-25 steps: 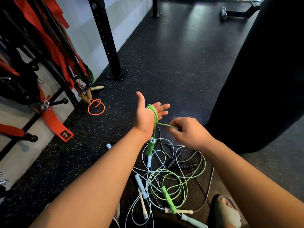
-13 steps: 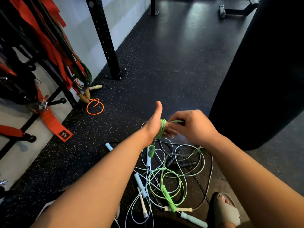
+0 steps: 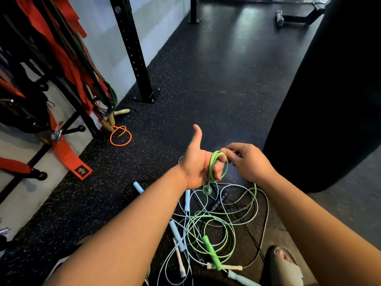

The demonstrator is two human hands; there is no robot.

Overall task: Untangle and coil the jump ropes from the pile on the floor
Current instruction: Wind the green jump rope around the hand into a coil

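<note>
Green rope (image 3: 211,168): few loops round our L hand (image 3: 195,162) fingers, R hand (image 3: 247,162) pinches strand; pile (image 3: 216,228) mostly tangled, uncoiled.

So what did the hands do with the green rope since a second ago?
The left hand turned from palm-up onto its edge, thumb up. The right hand, pinching the green rope, moved up against the left hand, laying another loop round it. Nothing was let go. The pile on the floor and the orange rope stayed put.
</note>
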